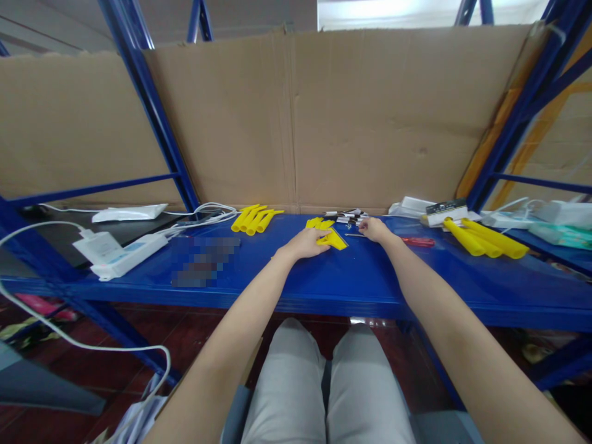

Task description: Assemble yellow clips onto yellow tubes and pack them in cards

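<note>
My left hand (pixel 308 244) is closed round a yellow plastic tool with a flared, flat head (pixel 337 239), which looks like a scraper and has a dark strip along its edge. It lies low over the blue tabletop. Several yellow pieces (pixel 315 222) lie just behind that hand. To the right, my right hand (pixel 374 229) has its fingertips pinched together among small metal bits (pixel 349 226); what they hold, if anything, is too small to make out. Black and white strips (pixel 354 214) lie behind it. A screwdriver with a red handle (pixel 419 242) rests by my right wrist, its shaft pointing left.
Several yellow tubular handles (pixel 255 219) lie at the back left, more yellow handles (pixel 483 239) at the right beside a small box (pixel 446 213). A white power strip (pixel 129 256) with cables is at the left. Cardboard (pixel 296 123) walls the back; blue posts (pixel 155 111) flank the table.
</note>
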Tool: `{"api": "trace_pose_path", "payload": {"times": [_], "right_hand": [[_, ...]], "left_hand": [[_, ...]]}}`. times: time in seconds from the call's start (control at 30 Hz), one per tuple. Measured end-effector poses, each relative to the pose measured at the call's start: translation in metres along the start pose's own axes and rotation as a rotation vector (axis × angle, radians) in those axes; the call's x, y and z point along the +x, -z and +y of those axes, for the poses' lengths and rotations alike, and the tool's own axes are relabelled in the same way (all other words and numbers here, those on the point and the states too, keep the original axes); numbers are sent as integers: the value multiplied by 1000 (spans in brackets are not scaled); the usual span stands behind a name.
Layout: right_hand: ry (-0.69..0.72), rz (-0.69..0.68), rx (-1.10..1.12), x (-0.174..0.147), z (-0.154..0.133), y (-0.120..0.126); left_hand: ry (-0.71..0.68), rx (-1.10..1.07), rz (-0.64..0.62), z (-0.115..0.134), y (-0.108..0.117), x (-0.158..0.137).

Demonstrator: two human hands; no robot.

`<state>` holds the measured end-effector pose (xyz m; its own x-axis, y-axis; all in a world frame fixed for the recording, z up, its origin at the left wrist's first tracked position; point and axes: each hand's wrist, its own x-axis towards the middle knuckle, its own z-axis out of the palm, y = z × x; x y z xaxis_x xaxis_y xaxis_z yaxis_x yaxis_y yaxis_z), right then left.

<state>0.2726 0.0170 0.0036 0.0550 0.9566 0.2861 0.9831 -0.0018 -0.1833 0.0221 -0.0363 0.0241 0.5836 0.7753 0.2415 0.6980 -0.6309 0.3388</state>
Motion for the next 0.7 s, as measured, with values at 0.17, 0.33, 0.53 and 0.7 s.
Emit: {"api": "trace_pose_path", "payload": {"times": [0.17,0.33,0.53,0.7], "right_hand": [[-38,-8,35,1,0,-1],[-37,-32,32,0,-1,-1],[-73,25,110,0,-1,1],[-51,158,366,4,-4,4]], "left_hand": [[-4,17,-14,0,0,1],[-21,17,-10,0,0,1],[-28,-31,15,0,0,1],[2,-215,100,6,9,-3]]}}
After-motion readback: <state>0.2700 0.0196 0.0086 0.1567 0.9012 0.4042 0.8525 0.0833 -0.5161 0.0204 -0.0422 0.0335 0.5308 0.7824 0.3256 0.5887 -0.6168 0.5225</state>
